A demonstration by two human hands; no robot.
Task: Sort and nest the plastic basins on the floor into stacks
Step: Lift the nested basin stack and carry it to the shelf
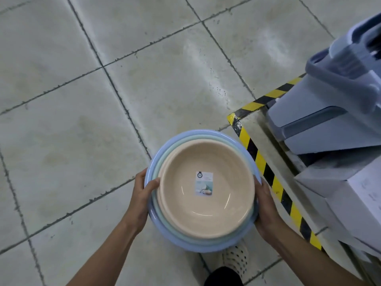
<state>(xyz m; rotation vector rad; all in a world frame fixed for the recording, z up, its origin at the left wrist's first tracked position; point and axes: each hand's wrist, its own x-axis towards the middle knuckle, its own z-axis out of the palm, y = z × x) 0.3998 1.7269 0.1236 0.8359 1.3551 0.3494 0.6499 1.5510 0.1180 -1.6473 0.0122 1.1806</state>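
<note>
1. At 6 o'clock, lowest in the view, a cream perforated shoe [236,259] and a dark trouser leg [223,275] are seen on the tiled floor [82,120].
2. A stack [206,215] of three nested basins is held over the shoe, partly covering it, just right of centre. A beige basin [185,203] is set inside a mint-green basin [162,154], which is set inside a blue basin [179,246]. A paper label [204,183] is stuck in the beige basin's bottom.
3. At the stack's 9 o'clock the rim is gripped by the left hand [142,195]. Its thumb is curled over onto the beige edge; the fingers beneath are hidden.
4. At 3 o'clock the rim is gripped by the right hand [266,207]. Its thumb is laid along the edge and its fingers are tucked under, out of sight.
5. Yellow-and-black hazard tape [259,159] is seen running past the stack's right side, from 5 o'clock up to 2 o'clock.
6. Beyond the tape, a white box [350,195] is placed at 4 o'clock and a grey-blue mop bucket [329,96] at 2 o'clock.
</note>
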